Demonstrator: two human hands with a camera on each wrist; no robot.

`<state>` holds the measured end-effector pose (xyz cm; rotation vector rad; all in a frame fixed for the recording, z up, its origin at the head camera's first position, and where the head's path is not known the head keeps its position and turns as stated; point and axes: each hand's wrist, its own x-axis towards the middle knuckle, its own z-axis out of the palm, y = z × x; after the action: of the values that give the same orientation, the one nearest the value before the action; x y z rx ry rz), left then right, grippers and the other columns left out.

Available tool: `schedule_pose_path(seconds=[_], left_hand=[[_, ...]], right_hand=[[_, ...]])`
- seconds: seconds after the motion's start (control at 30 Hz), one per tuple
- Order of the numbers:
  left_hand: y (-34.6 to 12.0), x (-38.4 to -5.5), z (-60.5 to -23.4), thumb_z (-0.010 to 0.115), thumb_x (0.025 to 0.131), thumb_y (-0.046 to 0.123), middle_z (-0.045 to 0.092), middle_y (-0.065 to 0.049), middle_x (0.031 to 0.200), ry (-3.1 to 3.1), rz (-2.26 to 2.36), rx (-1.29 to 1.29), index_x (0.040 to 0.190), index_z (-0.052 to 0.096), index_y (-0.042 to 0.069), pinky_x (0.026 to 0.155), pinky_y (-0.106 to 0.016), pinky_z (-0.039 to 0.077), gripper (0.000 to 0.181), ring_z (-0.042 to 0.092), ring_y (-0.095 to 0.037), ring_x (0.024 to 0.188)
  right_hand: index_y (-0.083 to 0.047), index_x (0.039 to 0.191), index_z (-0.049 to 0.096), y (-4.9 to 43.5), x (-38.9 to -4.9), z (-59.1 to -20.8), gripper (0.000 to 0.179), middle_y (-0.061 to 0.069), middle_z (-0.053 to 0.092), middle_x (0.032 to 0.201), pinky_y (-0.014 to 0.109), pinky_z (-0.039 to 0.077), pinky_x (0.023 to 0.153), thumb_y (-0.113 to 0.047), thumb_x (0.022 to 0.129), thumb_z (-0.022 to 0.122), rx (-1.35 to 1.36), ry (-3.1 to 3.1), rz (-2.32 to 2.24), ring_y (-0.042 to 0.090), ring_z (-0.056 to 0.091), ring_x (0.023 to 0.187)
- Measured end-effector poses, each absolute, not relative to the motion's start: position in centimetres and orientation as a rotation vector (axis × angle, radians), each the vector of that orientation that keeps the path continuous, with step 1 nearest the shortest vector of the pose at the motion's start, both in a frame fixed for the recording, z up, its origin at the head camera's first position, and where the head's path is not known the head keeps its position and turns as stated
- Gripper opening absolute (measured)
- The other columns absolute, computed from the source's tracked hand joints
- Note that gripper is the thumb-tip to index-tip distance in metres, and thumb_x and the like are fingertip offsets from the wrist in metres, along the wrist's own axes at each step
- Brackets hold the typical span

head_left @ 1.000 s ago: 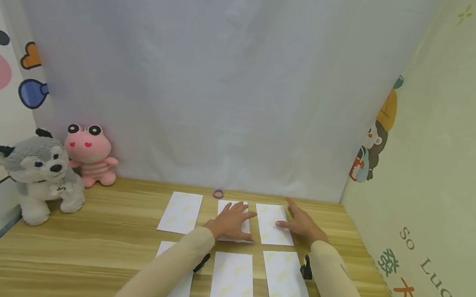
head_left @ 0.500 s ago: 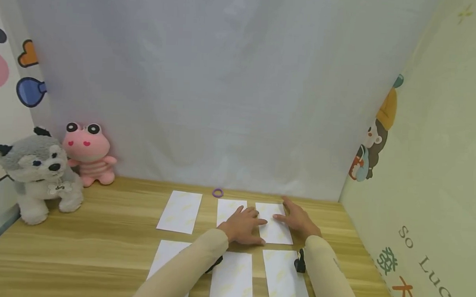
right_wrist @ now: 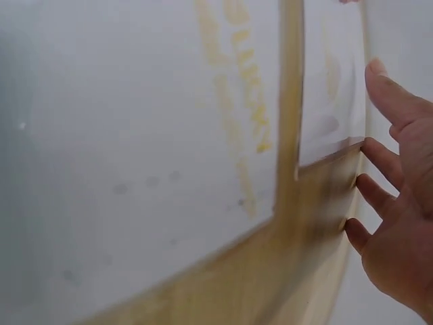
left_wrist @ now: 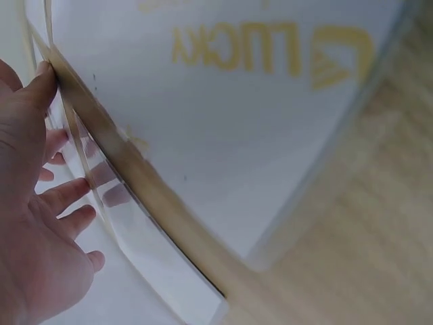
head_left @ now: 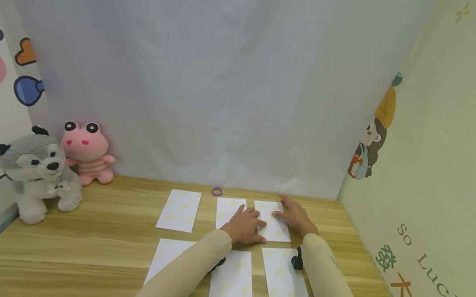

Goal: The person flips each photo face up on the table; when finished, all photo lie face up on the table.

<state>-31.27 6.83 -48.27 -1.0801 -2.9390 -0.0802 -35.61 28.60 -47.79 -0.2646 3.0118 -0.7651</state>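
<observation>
White paper sheets with faint yellow print lie on the wooden table in two rows. My left hand, fingers spread, overlaps the back middle sheet; its thumb and index tips reach the left edge of the back right sheet. My right hand touches that same sheet from the right, thumb over its face and fingers beyond its right edge. In the left wrist view, the left fingers are spread low by a sheet edge. The right wrist view has the right thumb at the sheet, other fingertips on the wood.
Another sheet lies back left. The front row holds a left sheet partly under my left sleeve, a middle sheet and a right sheet. A purple ring sits near the curtain. Plush toys, a husky and a pink frog, stand left.
My left hand has slid right from the back middle sheet to the left edge of the back right one. My right hand has shifted slightly left over that sheet.
</observation>
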Motion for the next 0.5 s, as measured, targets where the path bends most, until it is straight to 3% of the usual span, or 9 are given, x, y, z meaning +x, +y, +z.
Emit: schedule_pose_path(seconds=[0.23,0.5], left_hand=[[7.0,-31.2,-48.0,0.062,0.086,0.067,0.057,0.0,0.143,-2.938,-0.091,-1.055,0.134,0.063,0.036,0.118,-0.054,0.03,0.057,0.045,-0.021,0.139],[7.2,-31.3,-48.5,0.062,0.086,0.067,0.058,0.002,0.142,-2.942,-0.081,-1.048,0.133,0.064,0.037,0.118,-0.053,0.03,0.056,0.046,-0.019,0.138]], right_hand=[[0.0,0.144,0.045,28.7,-35.9,-47.7,0.059,0.027,0.052,0.143,0.064,0.033,0.111,-0.017,0.093,0.069,-0.287,2.973,-0.873,0.049,0.045,0.135],[0.001,0.149,0.036,28.3,-35.8,-46.8,0.06,0.031,0.048,0.142,0.059,0.042,0.106,-0.009,0.096,0.063,-0.224,2.891,-1.201,0.049,0.046,0.133]])
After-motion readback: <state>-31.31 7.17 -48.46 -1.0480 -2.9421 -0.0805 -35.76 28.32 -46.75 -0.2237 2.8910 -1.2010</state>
